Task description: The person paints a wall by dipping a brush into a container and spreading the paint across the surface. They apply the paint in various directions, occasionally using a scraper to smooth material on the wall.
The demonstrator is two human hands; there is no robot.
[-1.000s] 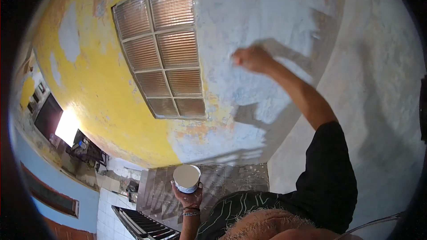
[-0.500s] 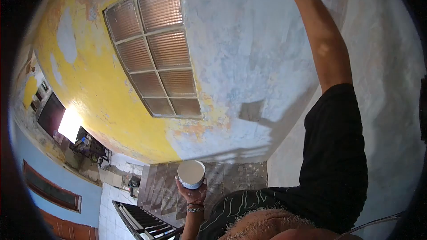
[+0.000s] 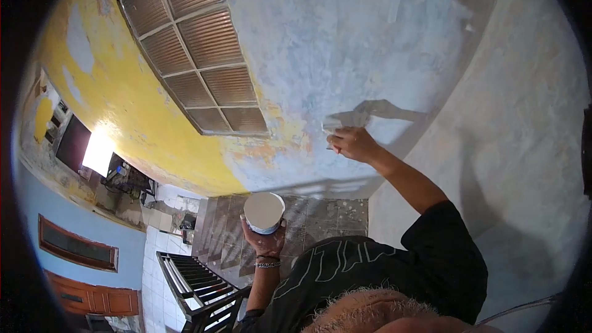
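Observation:
My left hand is wrapped round a small white tub and holds it up over the stairs. A smooth, pale beige surface fills the tub's round top, with a bluish band on its side. Out in front, my right hand is closed on a putty knife, its pale flat blade right at the wall. Patchy bluish-white coating covers this part of the wall, and the hand's shadow falls across it. Part of the knife's handle is hidden by my fingers.
Left of the coated area is a window with ribbed panes, set in peeling yellow paint. Brown tiled stairs lie below, beside a black metal railing. A bright light shines at the far left. A plastered wall rises on my right.
My right hand has come down from above the view to the wall right of the window. The left hand with the tub is slightly higher in the picture; the view has shifted.

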